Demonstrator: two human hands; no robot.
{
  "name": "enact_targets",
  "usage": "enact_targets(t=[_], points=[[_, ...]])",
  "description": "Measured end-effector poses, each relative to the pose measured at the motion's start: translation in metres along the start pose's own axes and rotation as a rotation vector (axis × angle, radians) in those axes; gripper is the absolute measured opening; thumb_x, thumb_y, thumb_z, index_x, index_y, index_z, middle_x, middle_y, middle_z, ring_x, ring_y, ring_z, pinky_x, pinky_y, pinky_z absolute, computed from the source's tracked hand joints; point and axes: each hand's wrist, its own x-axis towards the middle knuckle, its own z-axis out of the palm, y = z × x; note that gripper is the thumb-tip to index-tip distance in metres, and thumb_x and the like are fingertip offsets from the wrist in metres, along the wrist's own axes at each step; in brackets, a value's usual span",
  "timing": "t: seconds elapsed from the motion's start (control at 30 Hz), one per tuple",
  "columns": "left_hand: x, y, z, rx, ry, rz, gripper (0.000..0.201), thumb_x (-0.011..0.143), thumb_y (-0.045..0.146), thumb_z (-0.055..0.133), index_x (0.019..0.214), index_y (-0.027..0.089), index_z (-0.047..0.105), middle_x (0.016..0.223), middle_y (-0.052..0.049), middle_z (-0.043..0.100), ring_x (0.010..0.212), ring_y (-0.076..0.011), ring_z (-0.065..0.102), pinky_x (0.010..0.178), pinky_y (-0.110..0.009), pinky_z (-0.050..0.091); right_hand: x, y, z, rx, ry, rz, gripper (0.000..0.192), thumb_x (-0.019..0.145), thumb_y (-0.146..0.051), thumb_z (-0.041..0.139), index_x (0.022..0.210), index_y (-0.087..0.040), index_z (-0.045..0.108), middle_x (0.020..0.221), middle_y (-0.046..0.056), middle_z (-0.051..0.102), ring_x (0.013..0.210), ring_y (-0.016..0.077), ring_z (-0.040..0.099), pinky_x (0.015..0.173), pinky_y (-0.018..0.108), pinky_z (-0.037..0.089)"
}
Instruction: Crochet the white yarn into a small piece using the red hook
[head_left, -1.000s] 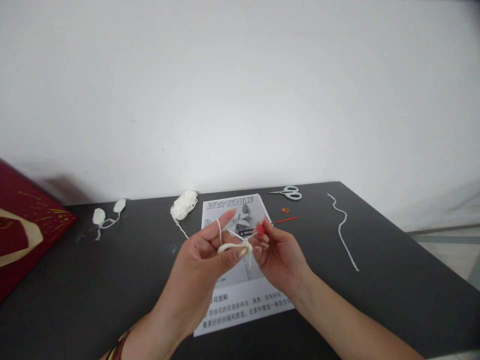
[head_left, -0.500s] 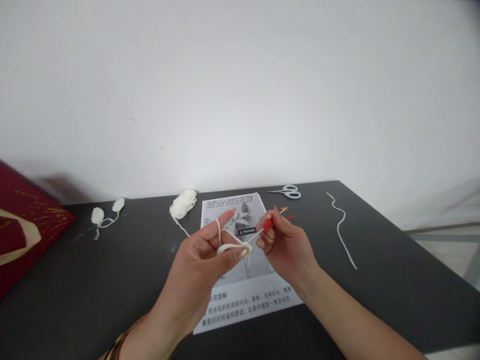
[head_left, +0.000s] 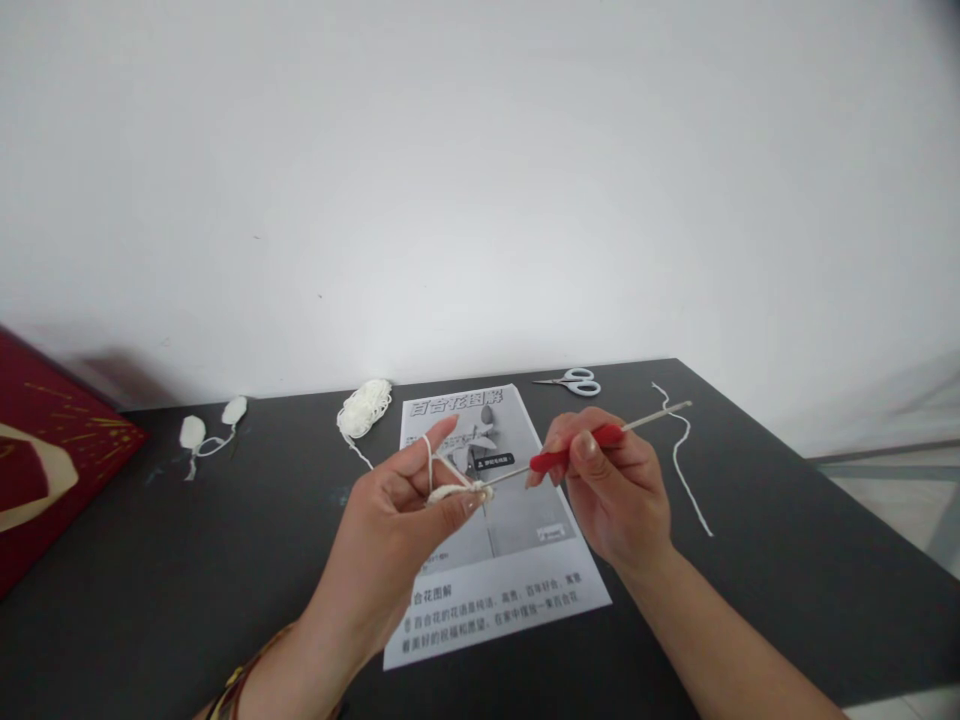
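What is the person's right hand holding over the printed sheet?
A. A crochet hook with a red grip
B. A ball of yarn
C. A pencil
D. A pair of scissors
A: the right hand pinches a crochet hook by its red grip, the metal tip reaching the white yarn looped on the left hand; the scissors lie untouched on the table.

We find bare dark table [head_left: 787,560] to the right, near the edge, where a hand could pass. The loose yarn strand [head_left: 686,470] crosses the right side farther back, with scissors [head_left: 574,381] at the far edge. The printed sheet [head_left: 495,560] covers the centre; the yarn ball [head_left: 365,408] and white pieces [head_left: 210,432] crowd the far left, the red box [head_left: 45,470] beyond them.
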Motion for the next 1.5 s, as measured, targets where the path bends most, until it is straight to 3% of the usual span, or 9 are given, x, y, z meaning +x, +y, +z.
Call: enact_targets(t=[0.23,0.33,0.73,1.03,1.17,1.3,1.5], points=[[-0.003,0.002,0.003,-0.050,-0.028,-0.005,0.072,0.066,0.018,0.078,0.132,0.026,0.050,0.070,0.002,0.062,0.068,-0.0145,0.060,0.073,-0.033,0.047,-0.001,0.014,0.008,0.242,0.125,0.356,0.020,0.079,-0.035,0.069,0.073,-0.015,0.066,0.055,-0.003,0.060,0.046,0.0080,0.057,0.049,0.019,0.053],[-0.002,0.002,0.003,-0.073,-0.050,-0.025,0.072,0.066,0.015,0.077,0.132,0.026,0.050,0.067,0.004,0.060,0.066,-0.0128,0.058,0.076,-0.034,0.046,-0.001,0.017,0.008,0.291,0.145,0.404,0.020,0.077,-0.035,0.070,0.073,-0.016,0.066,0.055,-0.003,0.059,0.047,0.0083,0.055,0.049,0.020,0.055],[-0.002,0.002,-0.001,-0.085,-0.067,-0.057,0.070,0.067,0.014,0.077,0.132,0.021,0.050,0.066,0.004,0.060,0.064,-0.0137,0.058,0.077,-0.036,0.045,0.006,0.001,0.005,0.174,0.049,0.215,0.019,0.080,-0.033,0.068,0.069,-0.018,0.064,0.063,-0.003,0.060,0.050,0.0091,0.052,0.049,0.023,0.054],[0.002,-0.001,-0.004,-0.044,-0.048,-0.036,0.072,0.067,0.016,0.077,0.132,0.020,0.049,0.069,0.000,0.067,0.068,-0.0171,0.064,0.075,-0.034,0.046,0.003,-0.003,-0.002,-0.069,-0.015,0.016,0.018,0.085,-0.032,0.063,0.074,-0.019,0.068,0.065,0.000,0.060,0.057,0.0132,0.054,0.053,0.028,0.050],[0.006,-0.002,-0.003,-0.018,-0.014,-0.019,0.073,0.065,0.017,0.078,0.133,0.020,0.049,0.068,0.001,0.066,0.063,-0.0162,0.063,0.066,-0.031,0.047,-0.004,-0.006,-0.003,-0.237,-0.056,-0.105,0.015,0.087,-0.029,0.060,0.078,-0.021,0.069,0.068,0.002,0.062,0.061,0.0154,0.056,0.055,0.030,0.046],[0.007,-0.004,-0.001,0.001,0.045,0.016,0.076,0.064,0.018,0.078,0.133,0.018,0.048,0.066,0.002,0.065,0.060,-0.0145,0.062,0.062,-0.028,0.046,-0.010,-0.012,-0.001,-0.513,-0.183,-0.275,0.011,0.086,-0.020,0.057,0.088,-0.022,0.067,0.073,0.004,0.064,0.064,0.0173,0.057,0.056,0.032,0.046],[0.011,-0.010,-0.003,0.060,0.115,0.082,0.074,0.066,0.019,0.077,0.134,0.017,0.047,0.065,0.005,0.064,0.060,-0.0105,0.058,0.066,-0.026,0.045,-0.018,-0.014,0.005,-0.899,-0.497,-0.678,0.030,0.083,-0.012,0.055,0.112,-0.019,0.057,0.073,0.008,0.070,0.061,0.0201,0.063,0.056,0.034,0.053]])
